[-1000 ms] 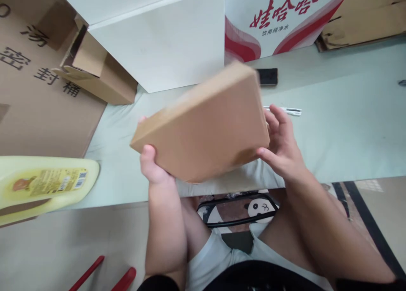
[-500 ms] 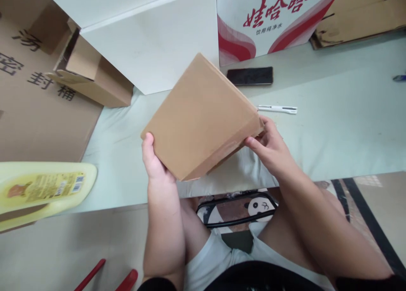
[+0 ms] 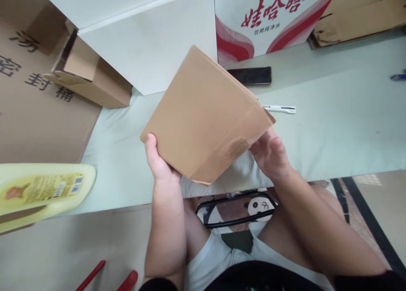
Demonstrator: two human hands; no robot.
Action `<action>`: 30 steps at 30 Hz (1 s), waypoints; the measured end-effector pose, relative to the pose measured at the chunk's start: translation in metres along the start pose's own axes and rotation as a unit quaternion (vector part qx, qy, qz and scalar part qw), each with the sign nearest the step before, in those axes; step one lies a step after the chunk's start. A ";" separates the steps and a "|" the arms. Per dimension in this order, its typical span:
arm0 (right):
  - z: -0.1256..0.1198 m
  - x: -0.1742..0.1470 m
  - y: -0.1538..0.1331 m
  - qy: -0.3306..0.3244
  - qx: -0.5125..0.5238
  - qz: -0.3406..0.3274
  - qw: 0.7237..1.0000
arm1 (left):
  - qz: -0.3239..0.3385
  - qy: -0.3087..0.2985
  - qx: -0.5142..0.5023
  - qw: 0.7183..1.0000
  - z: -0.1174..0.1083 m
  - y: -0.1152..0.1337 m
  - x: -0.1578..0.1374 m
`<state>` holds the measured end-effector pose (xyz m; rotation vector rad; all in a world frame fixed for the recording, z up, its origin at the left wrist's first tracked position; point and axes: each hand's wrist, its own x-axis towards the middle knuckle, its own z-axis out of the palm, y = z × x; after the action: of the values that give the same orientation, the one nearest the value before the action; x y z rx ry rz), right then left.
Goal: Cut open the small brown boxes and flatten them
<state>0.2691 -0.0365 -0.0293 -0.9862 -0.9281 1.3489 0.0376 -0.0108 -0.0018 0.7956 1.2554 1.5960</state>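
A brown cardboard box [image 3: 203,113] is held tilted above the table, one broad face up, with a flap along its lower right edge opened outward. My left hand [image 3: 160,162] grips its left corner, thumb on top and fingers hidden beneath. At the flap [image 3: 236,143], my right hand [image 3: 271,153] touches the underside from below. Its palm faces up, its thumb stands apart, and the other fingers are partly behind the cardboard. A strip of clear tape seems to lie on the flap.
Behind the box, a phone [image 3: 250,76] and a slim white pen or cutter [image 3: 282,109] lie on the pale tablecloth [image 3: 333,113]. A white carton [image 3: 152,50], a red-and-white water carton [image 3: 234,41] and a small open cardboard box [image 3: 98,77] stand behind. A yellow bottle [image 3: 85,181] is at left.
The flap has swung up and outward, level with the box's face. My right hand has loosened its pinch on the edge and turned palm up underneath. My left hand keeps its grip.
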 end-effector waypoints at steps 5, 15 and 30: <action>0.003 0.003 0.003 0.069 -0.072 -0.065 0.993 | -0.011 -0.094 0.005 0.996 -0.002 -0.002 -0.002; 0.000 0.006 -0.001 0.136 -0.031 -0.022 0.990 | -0.033 -0.082 -0.028 0.996 0.011 -0.006 -0.016; 0.002 0.012 0.015 0.106 0.028 0.136 0.985 | 0.257 -0.168 0.144 0.941 -0.014 -0.013 0.007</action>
<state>0.2625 -0.0247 -0.0427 -1.2198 -0.6079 1.4531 0.0263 -0.0083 -0.0183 1.6173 1.0903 1.5913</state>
